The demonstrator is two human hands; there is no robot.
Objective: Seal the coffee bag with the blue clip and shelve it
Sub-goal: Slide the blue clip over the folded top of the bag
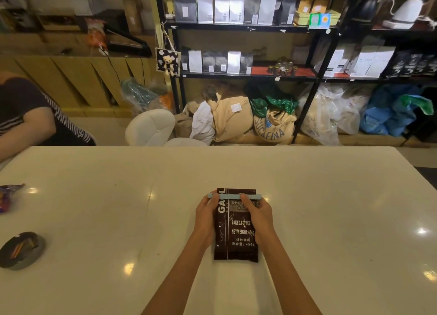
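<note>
A dark brown coffee bag (236,234) with white print lies flat on the white table (118,208), its top end pointing away from me. A long pale blue clip (233,196) runs across the bag near that top end. My left hand (206,216) grips the bag's left edge, fingertips on the clip's left end. My right hand (256,214) grips the right edge with fingers pressed on the clip's right part. Both hands hold bag and clip together.
A black metal shelf unit (246,28) with several coffee bags stands beyond the table. Sacks (274,123) and a white chair (151,127) sit below it. A person's arm (26,116) rests at the far left. A dark ashtray (21,249) and a wrapper (9,194) lie at the table's left.
</note>
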